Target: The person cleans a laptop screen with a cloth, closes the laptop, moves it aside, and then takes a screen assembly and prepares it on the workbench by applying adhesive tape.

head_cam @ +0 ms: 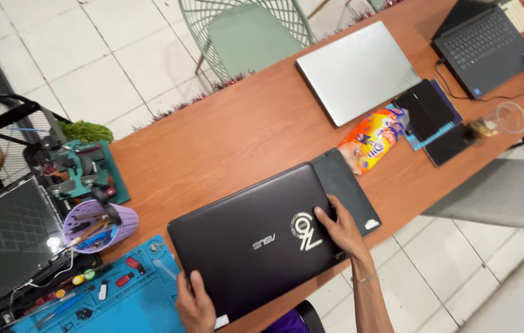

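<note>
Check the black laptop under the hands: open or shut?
Shut: the black laptop lies flat, lid outward, no screen or keys visible. Left hand and right hand rest on its edges.

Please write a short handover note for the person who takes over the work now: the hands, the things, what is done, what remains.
Left hand: grips the near left corner of the closed black laptop, thumb on the lid.
Right hand: fingers spread flat on the lid's right edge, beside the black rectangular slab.
The laptop lies lid up on the brown wooden table, its left end over the blue work mat.
Done: laptop closed and flat.
Left: lid not yet opened; purple tool basket untouched.
</note>
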